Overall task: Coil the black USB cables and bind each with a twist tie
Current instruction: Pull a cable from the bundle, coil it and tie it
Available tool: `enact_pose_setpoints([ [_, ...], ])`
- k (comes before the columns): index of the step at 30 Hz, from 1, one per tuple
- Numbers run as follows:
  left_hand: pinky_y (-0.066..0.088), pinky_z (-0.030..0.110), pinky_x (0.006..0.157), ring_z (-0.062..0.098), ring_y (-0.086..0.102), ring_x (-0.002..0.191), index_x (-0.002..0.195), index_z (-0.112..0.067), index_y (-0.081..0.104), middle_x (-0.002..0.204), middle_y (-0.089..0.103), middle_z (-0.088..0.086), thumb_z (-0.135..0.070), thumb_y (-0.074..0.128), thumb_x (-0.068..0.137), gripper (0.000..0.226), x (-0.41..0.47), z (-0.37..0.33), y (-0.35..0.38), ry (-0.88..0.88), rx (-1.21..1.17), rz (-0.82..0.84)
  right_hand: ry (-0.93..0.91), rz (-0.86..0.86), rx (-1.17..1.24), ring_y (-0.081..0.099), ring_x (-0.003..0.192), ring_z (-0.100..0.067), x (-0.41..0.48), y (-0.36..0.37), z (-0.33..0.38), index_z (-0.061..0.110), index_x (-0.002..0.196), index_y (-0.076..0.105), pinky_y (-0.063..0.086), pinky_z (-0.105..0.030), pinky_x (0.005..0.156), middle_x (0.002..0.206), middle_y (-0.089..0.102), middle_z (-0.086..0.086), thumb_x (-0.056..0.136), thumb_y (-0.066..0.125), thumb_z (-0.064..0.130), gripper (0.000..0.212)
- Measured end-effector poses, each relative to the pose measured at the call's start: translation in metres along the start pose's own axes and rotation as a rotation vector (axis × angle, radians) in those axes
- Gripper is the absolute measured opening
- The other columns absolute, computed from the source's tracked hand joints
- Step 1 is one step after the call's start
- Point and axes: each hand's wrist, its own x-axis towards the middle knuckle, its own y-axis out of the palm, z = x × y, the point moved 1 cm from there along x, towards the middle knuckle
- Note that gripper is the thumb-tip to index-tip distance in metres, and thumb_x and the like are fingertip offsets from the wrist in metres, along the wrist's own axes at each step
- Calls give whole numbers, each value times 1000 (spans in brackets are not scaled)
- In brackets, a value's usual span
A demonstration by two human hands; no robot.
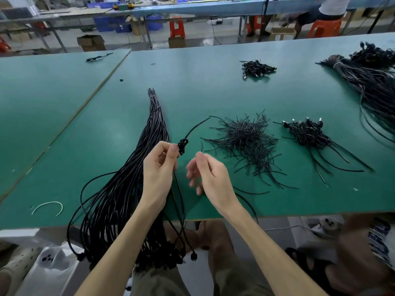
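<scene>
Over the green worktable (64, 124), left hand (159, 167) pinches a small black cable coil (183, 146), right hand (208, 174) loose-fingered and apparently empty just beside it, so pinch hard, I'd say, and draw one tie from the twist-tie pile (245, 137) to the right before loops spring.

We see a green tabletop (213, 86) up front, with a seam to a second green panel on the left. Behind it there's a glossy grey floor (119, 42) with cardboard boxes (91, 42), orange stools (177, 28) and blue bins (102, 23) under a long blue workbench (213, 7). A person (329, 9) sits far right.
</scene>
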Motion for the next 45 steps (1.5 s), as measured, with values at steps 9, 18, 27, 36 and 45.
enact_pose_setpoints([
  [9,37,32,61,13,47,63,79,-10,63,70,55,-12,-23,62,102,26,-4,-6,7,138,177,208,128,-100,152,57,60,-13,8,-4,-4,4,89,66,45,-26,52,70,66,1,108,46,49,53],
  [18,31,26,52,21,37,57,78,2,56,63,43,8,-16,59,104,32,-2,-5,1,-92,-12,158,-139,-72,78,68,108,-9,6,-6,2,25,112,71,52,-26,82,109,75,10,96,72,12,21],
  [27,25,30,54,13,30,58,77,4,50,63,38,-2,-21,58,106,39,-2,-4,3,-60,86,166,-164,-102,-41,64,116,-13,1,-6,6,25,117,71,53,-31,87,112,73,14,92,77,23,26],
  [36,24,21,49,11,27,52,72,-2,44,60,35,-2,-13,55,106,38,-1,-4,3,-148,-21,163,-315,-153,-366,47,118,-9,-1,-3,6,23,110,70,42,-19,95,116,60,17,87,79,5,30],
  [45,31,16,49,8,33,54,75,4,46,63,38,1,-19,59,105,40,0,2,2,-182,-79,106,-455,-82,-404,54,79,-7,-3,2,4,11,98,69,42,-13,72,96,56,6,93,67,-5,16],
])
